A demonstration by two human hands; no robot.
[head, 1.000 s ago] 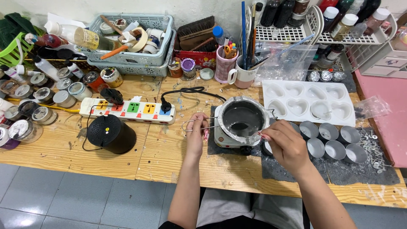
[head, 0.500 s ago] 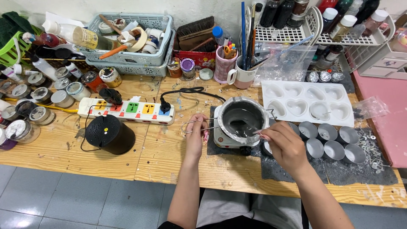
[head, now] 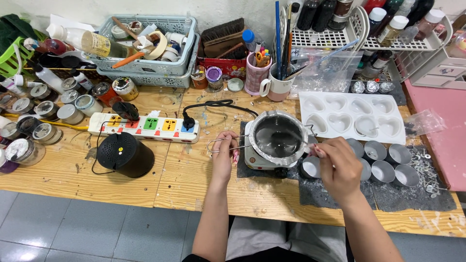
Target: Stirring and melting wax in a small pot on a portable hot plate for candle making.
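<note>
Left hand (head: 224, 154) pinches the wire handle (head: 221, 141) of the melting pot (head: 277, 136), which sits on a small hotplate (head: 264, 162) on the wooden surface (head: 145, 179). Right hand (head: 340, 167), fingers closed, hovers over a metal cup (head: 310, 166) just beside the pot; what it grips cannot be made out.

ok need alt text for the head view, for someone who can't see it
A person's left hand grips the wire handle of a metal melting pot on a small white hot plate, while the right hand hovers over small metal cups. A white heart mould lies behind on the cluttered wooden table.
</note>
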